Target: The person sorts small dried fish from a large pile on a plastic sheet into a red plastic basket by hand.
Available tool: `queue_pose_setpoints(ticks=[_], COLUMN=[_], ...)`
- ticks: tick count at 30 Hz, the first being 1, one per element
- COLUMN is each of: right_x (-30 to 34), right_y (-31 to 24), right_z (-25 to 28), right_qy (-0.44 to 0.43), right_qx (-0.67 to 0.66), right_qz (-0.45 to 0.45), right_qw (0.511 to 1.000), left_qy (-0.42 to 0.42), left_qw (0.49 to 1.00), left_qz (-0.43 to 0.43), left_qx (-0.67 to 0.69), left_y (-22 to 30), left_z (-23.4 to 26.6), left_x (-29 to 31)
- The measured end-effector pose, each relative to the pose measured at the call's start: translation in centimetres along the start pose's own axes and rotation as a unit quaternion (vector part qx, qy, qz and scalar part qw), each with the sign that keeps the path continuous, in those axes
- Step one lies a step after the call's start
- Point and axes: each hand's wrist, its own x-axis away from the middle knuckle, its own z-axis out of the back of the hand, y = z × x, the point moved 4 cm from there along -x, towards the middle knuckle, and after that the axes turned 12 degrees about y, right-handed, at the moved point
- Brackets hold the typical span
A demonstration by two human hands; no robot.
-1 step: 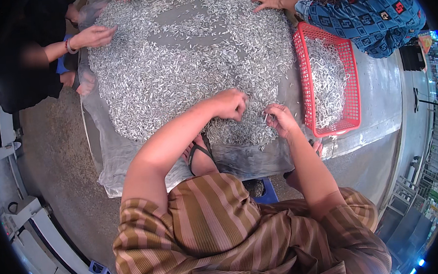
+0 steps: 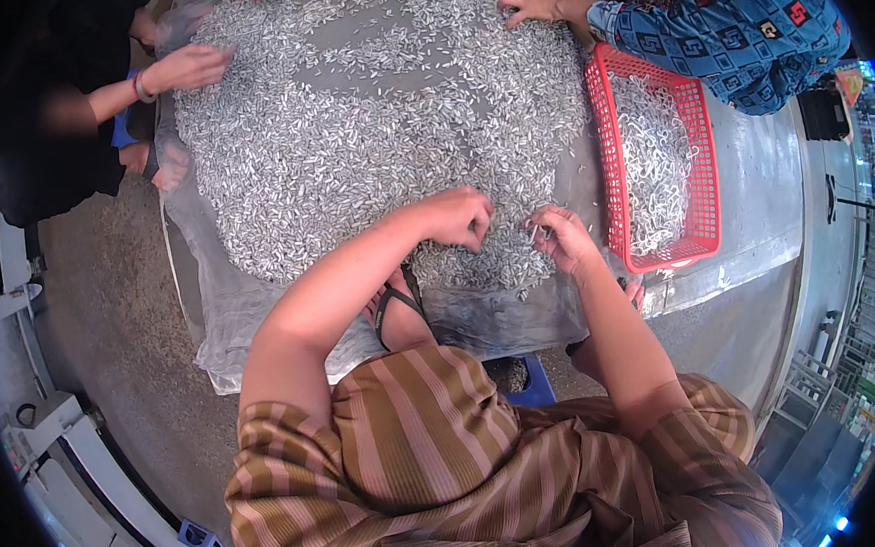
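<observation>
A wide spread of small silvery metal pieces [image 2: 301, 172] covers the low work surface before me. Just above its near edge, my left hand [image 2: 462, 219] is closed, thumb and fingers curled together; whatever is in its pinch is too small to make out. Close beside it on the right, my right hand [image 2: 562, 238] is closed too, pinching a small silvery metal piece [image 2: 534, 231] between thumb and fingertips. The two hands are apart, with loose pieces between and beneath them.
A red plastic basket [image 2: 709, 172] stands right of my right hand, holding many silvery hook-shaped pieces [image 2: 652, 180]. A co-worker's hand [image 2: 192, 67] reaches in from the left, another [image 2: 531, 5] from the far right. Translucent sheeting [image 2: 251, 330] hangs over the near edge.
My left hand has dipped slightly toward me. The far-right co-worker's hand has shifted a little left, its fingers more curled. The left co-worker's hand has bent its fingers in.
</observation>
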Motion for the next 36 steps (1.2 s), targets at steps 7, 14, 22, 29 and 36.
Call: queue_pose_setpoints(ticks=[7,14,22,29,36], right_x=[-0.7,0.0,-1.7,-5.3,-6.1], right_y=[0.7,0.5,-1.5,-4.8,-4.4], right_z=[1.1,-0.3,-2.1,-4.0,-3.2], right_qy=[0.008,-0.032,0.001,0.169,0.212], right_qx=[0.014,0.166,0.01,0.473,0.537], right_qz=[-0.002,0.059,0.033,0.34,0.288], right_qw=[1.0,0.984,0.999,0.795,0.764], left_qy=[0.151,0.167,0.098,0.144,0.128], left_qw=[0.97,0.981,0.973,0.975,0.983], left_qz=[0.188,0.083,0.073,0.156,0.106], left_qx=[-0.023,-0.059,-0.197,0.066,-0.076], left_y=[-0.3,0.9,1.8,0.8,1.5], left_z=[4.1,-0.4,-3.9,-1.2,-0.9], left_x=[2.5,2.0,3.3,4.1,4.5])
